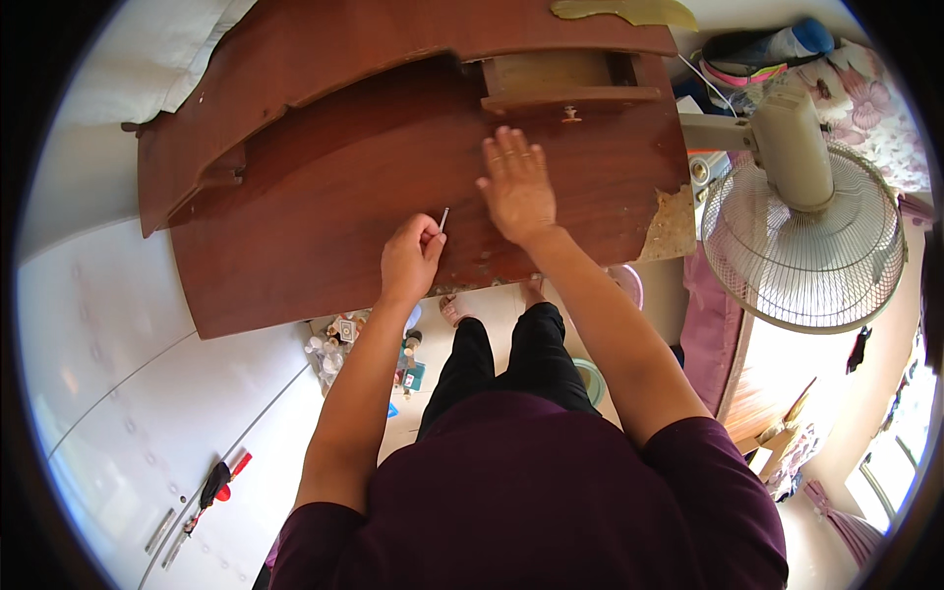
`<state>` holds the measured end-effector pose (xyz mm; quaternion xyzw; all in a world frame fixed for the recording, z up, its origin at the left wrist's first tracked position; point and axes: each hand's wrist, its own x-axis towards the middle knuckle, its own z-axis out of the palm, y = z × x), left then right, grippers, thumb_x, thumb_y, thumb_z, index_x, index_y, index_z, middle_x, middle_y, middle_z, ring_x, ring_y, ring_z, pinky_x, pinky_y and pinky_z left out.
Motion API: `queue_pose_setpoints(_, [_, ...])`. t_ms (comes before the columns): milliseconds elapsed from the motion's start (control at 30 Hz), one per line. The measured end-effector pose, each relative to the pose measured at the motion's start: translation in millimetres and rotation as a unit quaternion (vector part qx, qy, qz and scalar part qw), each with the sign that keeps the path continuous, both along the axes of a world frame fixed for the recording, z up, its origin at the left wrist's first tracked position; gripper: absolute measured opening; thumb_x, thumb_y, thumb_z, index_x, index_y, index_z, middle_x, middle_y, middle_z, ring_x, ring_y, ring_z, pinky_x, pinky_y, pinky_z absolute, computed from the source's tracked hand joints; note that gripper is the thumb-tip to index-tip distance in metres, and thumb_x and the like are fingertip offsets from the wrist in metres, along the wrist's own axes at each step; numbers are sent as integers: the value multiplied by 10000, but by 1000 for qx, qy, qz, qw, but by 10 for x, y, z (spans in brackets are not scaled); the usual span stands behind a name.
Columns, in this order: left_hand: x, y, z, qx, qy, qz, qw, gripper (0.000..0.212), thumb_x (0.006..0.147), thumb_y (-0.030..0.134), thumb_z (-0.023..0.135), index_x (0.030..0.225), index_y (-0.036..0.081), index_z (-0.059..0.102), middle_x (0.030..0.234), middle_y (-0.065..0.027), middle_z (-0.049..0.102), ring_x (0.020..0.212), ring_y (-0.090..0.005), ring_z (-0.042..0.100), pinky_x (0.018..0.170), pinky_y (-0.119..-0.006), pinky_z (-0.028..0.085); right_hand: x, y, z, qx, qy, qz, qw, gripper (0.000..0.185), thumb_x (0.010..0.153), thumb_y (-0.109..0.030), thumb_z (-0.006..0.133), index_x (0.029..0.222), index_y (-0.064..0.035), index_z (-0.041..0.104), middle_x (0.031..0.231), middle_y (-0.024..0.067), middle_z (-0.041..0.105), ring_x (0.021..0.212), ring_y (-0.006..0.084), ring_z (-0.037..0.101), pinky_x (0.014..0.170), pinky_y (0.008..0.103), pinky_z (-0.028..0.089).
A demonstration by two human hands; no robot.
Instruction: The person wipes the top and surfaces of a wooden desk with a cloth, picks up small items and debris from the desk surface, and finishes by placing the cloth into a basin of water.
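Pinched between the thumb and fingers of my left hand [414, 258] is a thin, pale metallic stick [444, 219], which points up and away from me. My right hand [518, 184] is palm down with its fingers apart, over or on the reddish-brown wooden desk top [332, 214]; whether it touches the wood I cannot tell. Beyond my right hand, a small drawer [571, 96] with a little knob [571, 114] stands pulled out beneath the raised shelf [354, 37].
A standing fan [804, 228] is close on the right, beside the desk's chipped corner [667, 225]. White cabinet doors [110, 361] line the left. A yellowish flat object [627, 11] lies on the shelf. Small items [335, 346] clutter the floor at the left.
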<state>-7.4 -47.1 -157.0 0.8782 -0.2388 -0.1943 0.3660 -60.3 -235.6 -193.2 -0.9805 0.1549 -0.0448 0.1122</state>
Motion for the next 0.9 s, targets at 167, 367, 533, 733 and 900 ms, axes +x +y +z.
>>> queue_pose_setpoints(167, [26, 73, 6, 29, -17, 14, 999, 135, 818, 81, 687, 819, 66, 553, 723, -83, 591, 635, -250, 582, 595, -359, 471, -307, 59, 29, 83, 3, 159, 984, 514, 975, -273, 436, 1454, -101, 362, 1548, 142, 268, 1444, 264, 225, 1170, 492, 148])
queue_pose_setpoints(367, [41, -89, 26, 53, -33, -34, 997, 136, 808, 88, 694, 841, 89, 562, 759, -74, 608, 691, -264, 606, 618, -375, 480, -790, -757, 192, -9, -3, -72, 997, 494, 925, -275, 542, 1403, -191, 452, 1516, 151, 319, 1415, 300, 275, 1140, 545, 173])
queue_pose_setpoints(533, [26, -277, -5, 61, -58, -59, 995, 140, 800, 99, 692, 843, 99, 560, 819, -68, 616, 756, -278, 612, 645, -394, 480, -827, -805, 247, 5, -109, -211, 971, 412, 867, -207, 634, 1273, -160, 579, 1212, 149, 539, 1180, 324, 496, 986, 513, 375])
queue_pose_setpoints(733, [105, -497, 143, 45, -102, -59, 992, 211, 788, 132, 741, 945, 91, 607, 827, -67, 608, 723, -230, 606, 659, -364, 500, -863, -1001, 517, 255, -232, -133, 929, 287, 824, -29, 645, 1105, -81, 639, 906, 132, 601, 823, 314, 594, 711, 384, 501])
queue_pose_setpoints(900, [431, -1122, 392, -147, -13, 104, 984, 281, 797, 125, 761, 1038, 45, 641, 854, -54, 631, 735, -143, 608, 671, -291, 514, -442, -1504, 1225, 232, -295, -22, 927, 269, 783, 28, 629, 1038, -56, 647, 916, 107, 608, 855, 322, 578, 755, 396, 483])
